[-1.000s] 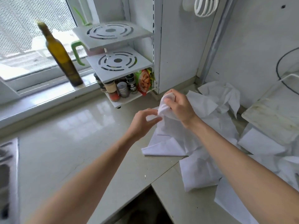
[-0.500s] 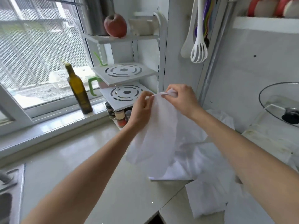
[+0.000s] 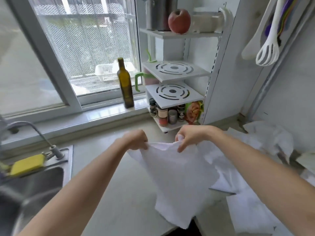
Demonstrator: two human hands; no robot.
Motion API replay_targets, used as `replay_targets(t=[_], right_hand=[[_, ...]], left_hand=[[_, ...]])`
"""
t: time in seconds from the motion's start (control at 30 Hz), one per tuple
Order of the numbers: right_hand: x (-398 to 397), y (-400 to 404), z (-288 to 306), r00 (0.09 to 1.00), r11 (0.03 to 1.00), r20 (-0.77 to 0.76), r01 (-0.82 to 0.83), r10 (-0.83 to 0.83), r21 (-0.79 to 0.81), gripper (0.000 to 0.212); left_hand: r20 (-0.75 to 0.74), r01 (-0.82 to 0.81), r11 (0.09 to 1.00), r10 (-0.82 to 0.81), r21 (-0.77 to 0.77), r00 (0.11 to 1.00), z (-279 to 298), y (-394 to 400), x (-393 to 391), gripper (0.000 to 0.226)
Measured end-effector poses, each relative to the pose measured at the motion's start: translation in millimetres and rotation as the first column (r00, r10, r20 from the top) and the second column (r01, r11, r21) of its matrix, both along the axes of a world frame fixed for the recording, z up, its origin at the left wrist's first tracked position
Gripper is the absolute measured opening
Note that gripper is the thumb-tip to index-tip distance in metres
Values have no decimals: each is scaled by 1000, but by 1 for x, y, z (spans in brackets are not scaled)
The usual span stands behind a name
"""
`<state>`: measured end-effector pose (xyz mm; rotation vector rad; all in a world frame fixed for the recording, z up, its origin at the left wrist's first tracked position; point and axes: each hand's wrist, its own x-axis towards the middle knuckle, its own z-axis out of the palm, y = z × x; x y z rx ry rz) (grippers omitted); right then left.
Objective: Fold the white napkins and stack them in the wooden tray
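**Over the countertop: one napkin held up by its top edge, fold not yet begun**

Above the pale countertop (image 3: 105, 193), the left hand (image 3: 136, 139) pinches one end of the top edge of a white napkin (image 3: 177, 181), fingers curled onto the cloth. The right hand (image 3: 189, 138) pinches the other end of the same edge, with a small bunch of fabric gathered in its grip. The napkin hangs between them, its upper edge slack and sagging, its lower edge dangling past the front lip of the counter.

To the right, a heap of unfolded white napkins (image 3: 265, 138) lies crumpled on the counter. The wooden tray cannot be identified in this view.

Further out: spice jars (image 3: 167, 114) on the lowest shelf of a white rack, a dark glass bottle (image 3: 125, 84) on the windowsill, an apple (image 3: 179, 21) on the top shelf, a sink (image 3: 32, 186) with a yellow sponge (image 3: 27, 164) at left.

Risks, as judged:
- The grips look uneven, so the corners may not meet and the fold could come out skewed.
- The bunched fabric in the right hand could set a crease.
- The trailing lower edge may snag the counter lip or drag across the heap, disturbing it.
- Swinging the cloth leftward could bring it onto the sink rim, which may be wet.
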<state>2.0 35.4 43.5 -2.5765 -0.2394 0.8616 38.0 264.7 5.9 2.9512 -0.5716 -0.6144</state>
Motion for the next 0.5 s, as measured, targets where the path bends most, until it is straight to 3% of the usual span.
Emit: replay_targets(t=[0.03, 0.1, 0.17, 0.23, 0.33, 0.4, 0.43, 0.5], right_hand=[[8, 11, -10, 999, 999, 47, -16, 18, -51, 19], [24, 28, -21, 940, 994, 340, 63, -30, -87, 25], [38, 39, -19, 757, 982, 633, 185, -160, 27, 23], [42, 48, -13, 614, 959, 737, 186, -282, 212, 17], [33, 59, -8, 485, 955, 824, 102, -293, 280, 14], [23, 60, -14, 422, 969, 872, 89, -247, 231, 11], [18, 59, -23, 415, 976, 883, 93, -220, 199, 9], [7, 59, -47, 426, 991, 896, 68, -130, 112, 10]], left_hand=[[44, -67, 997, 69, -46, 997, -3, 11, 2, 17], [181, -135, 974, 169, -184, 969, 1, 27, 3, 13], [356, -115, 916, 262, -385, 897, 15, 38, 4, 14], [541, -32, 877, 324, -480, 776, 32, 50, 3, 11], [810, 95, 945, 213, -313, 546, 44, 70, -1, 3], [885, 118, 977, 103, -175, 454, 47, 80, -13, 10], [890, 95, 988, 65, -120, 451, 46, 83, -19, 15], [789, -45, 999, 41, -18, 613, 34, 87, -34, 20]])
